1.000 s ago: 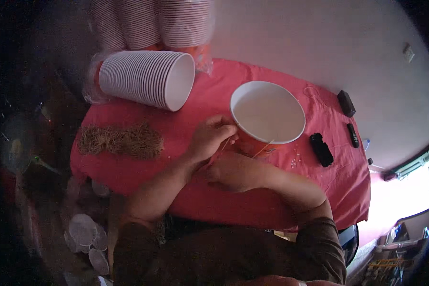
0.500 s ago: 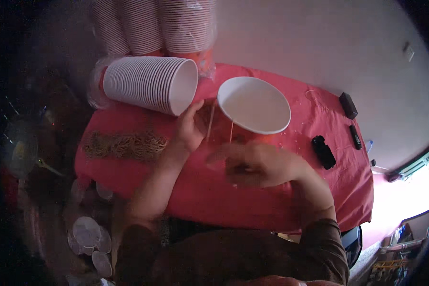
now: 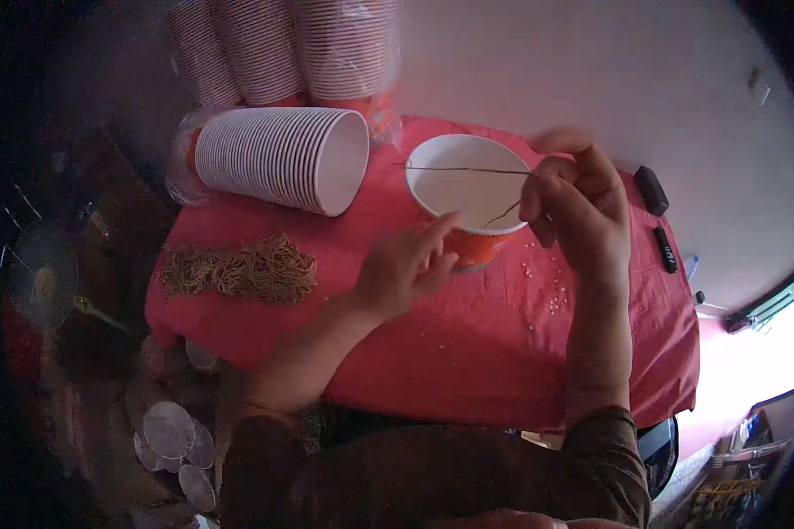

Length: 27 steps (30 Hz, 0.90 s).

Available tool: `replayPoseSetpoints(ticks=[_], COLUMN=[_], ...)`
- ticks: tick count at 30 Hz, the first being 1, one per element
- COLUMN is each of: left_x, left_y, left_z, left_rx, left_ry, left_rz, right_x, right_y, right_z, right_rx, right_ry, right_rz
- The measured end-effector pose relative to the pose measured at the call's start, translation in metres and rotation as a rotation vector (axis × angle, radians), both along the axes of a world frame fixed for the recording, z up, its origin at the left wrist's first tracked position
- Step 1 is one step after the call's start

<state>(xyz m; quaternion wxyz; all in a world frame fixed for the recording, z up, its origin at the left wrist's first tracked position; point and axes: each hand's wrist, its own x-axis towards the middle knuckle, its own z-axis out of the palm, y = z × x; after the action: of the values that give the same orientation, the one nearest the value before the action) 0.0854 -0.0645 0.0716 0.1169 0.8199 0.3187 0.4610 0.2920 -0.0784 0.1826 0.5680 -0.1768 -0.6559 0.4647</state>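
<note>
The right hand [image 3: 587,207] pinches the string [image 3: 468,168] in its fingers, one length running to 9 o'clock over the bucket [image 3: 476,249] on the table [image 3: 468,353], a shorter one to 8. The left hand [image 3: 395,275], fingers loosely apart and seemingly bare, is by the rim's 7 o'clock. I'd pinch firmly, avoiding tangles.

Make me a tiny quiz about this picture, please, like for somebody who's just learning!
1. Which hand holds the thin strand?
2. True or false: the single orange tub stands upside down.
3. Fill in: the tangled twine lies on a ____ cloth.

Key:
1. The right hand.
2. False; its white-rimmed opening faces up.
3. Pinkish-red.
</note>
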Motion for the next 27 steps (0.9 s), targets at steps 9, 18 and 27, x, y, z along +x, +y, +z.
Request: replayPoseSetpoints(ticks=[9,18,27], left_x=[-0.030,-0.035,-0.002], left_y=[0.026,0.028,-0.019], left_z=[0.006,0.013,0.010], left_rx=[0.064,0.223,-0.280], left_ry=[-0.104,-0.192,-0.326], left_rz=[0.169,0.224,-0.265], right_x=[0.012,0.008,-0.001], right_y=[0.001,0.003,-0.001], right_z=[0.000,-0.002,-0.005], right_rx=[0.036,0.024,-0.003], right_ry=[0.161,0.228,0.162], right_rz=[0.155,0.192,0.293])
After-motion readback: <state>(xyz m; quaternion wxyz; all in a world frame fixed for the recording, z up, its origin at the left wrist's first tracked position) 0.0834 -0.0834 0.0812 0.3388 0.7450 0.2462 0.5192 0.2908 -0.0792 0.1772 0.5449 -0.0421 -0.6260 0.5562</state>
